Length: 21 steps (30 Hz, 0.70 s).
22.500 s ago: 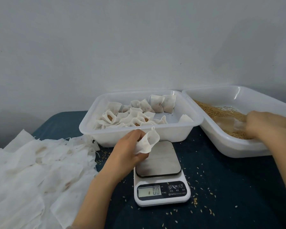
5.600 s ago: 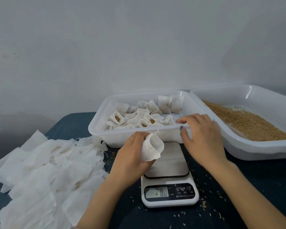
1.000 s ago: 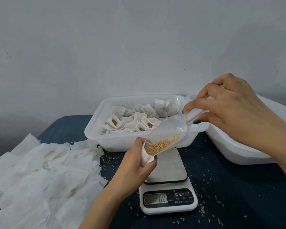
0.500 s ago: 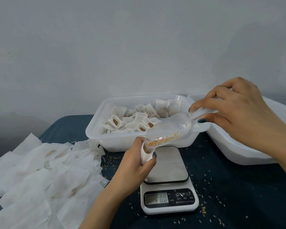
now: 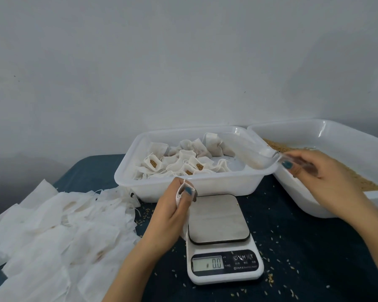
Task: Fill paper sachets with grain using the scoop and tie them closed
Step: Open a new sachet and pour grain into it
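The clear scoop (image 5: 255,158) has swung from the sachet (image 5: 179,194) toward the grain tray (image 5: 340,138), pinched in the right hand (image 5: 330,184); the left hand (image 5: 172,211) grips the sachet.

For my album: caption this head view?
Left hand grips a sachet beside the scale; right hand holds the clear scoop.

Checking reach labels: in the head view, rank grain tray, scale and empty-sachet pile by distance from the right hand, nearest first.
1. Grain tray: far right, the right hand is over its near side.
2. Scale: centre, down-left of the hand.
3. Empty-sachet pile: far left.
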Motion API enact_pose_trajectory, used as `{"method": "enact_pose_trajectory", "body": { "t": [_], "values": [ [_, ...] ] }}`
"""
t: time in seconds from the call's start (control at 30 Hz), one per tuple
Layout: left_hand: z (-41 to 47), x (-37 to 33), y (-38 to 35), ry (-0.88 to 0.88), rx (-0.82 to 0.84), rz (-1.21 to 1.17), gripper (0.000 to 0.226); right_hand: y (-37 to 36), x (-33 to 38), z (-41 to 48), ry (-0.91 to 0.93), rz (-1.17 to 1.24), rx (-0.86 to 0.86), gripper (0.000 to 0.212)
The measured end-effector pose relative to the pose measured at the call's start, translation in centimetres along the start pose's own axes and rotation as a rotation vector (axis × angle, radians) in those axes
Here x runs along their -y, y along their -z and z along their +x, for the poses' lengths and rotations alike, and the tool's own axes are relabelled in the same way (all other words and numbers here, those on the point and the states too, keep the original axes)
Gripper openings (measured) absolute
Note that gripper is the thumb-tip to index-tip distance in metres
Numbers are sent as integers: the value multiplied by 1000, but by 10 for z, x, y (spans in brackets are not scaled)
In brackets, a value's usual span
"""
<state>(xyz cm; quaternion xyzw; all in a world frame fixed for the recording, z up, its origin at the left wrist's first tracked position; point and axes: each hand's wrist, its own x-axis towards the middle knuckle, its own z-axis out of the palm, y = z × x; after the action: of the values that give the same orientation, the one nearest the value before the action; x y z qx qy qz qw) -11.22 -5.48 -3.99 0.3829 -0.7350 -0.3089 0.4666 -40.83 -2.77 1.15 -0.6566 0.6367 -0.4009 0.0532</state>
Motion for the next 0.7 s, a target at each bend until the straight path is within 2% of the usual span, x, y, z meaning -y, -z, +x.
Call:
{"method": "enact_pose_trajectory", "body": {
  "t": [0.1,0.2,0.37,0.5,0.7],
  "values": [
    [2,5,5,-10,-34,82,27,2,-11,7,-108,-148,-98,44],
    [4,9,8,-49,-82,174,32,4,-30,17,-203,-313,-116,36],
    [6,10,14,-9,-120,70,28,6,-50,32,-373,-544,46,28],
    [7,8,18,14,-124,28,29,6,-55,44,-401,-674,168,32],
    [6,7,22,3,-118,7,28,-5,-63,47,-453,-703,288,33]
  ]
}}
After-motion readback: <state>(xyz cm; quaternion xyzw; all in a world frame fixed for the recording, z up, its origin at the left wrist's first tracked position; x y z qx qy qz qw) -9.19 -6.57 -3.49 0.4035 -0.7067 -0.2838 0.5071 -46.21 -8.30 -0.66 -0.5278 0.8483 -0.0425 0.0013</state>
